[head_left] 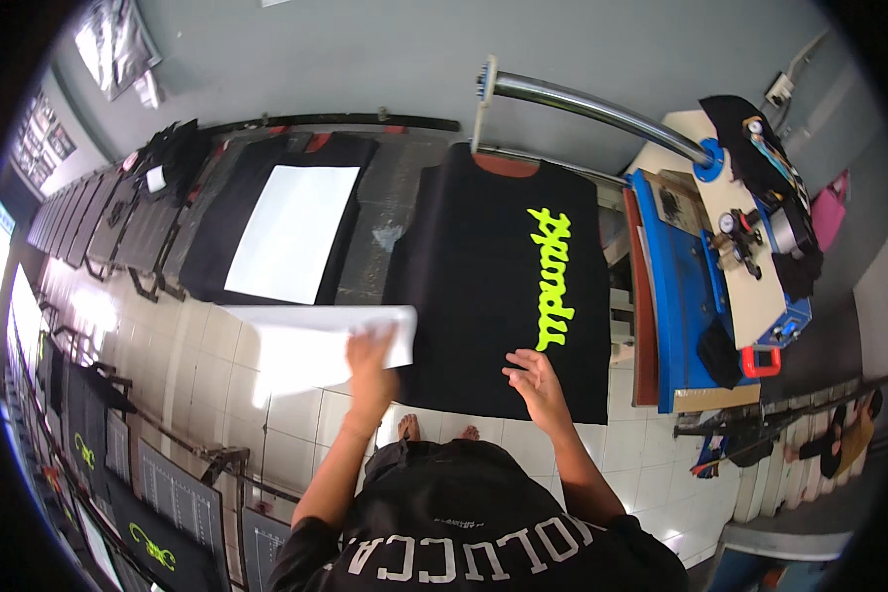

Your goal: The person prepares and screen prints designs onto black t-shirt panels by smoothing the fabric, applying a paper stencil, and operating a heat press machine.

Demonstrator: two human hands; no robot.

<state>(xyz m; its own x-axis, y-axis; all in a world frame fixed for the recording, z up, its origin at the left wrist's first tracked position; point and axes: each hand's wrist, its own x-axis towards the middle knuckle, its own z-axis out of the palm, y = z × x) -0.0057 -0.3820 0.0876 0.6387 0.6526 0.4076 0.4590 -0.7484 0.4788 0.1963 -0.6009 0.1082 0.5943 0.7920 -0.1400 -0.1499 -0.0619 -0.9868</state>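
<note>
held sheet (306,340): plain white | shirt (474,296): black | lettering (555,286): neon yellow-green | machine (683,296): blue, cream | wall (395,59): grey

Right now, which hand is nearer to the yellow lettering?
Right. The right hand is close to the near end of the lettering; the left hand is farther off, to its left, holding a white sheet.

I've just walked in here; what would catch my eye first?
Probably the neon-yellow lettering running down the right side of the black shirt spread out near the middle. Next, the blurred white sheet in the left hand, left of that shirt. Then the bright blue machine over on the right.
</note>
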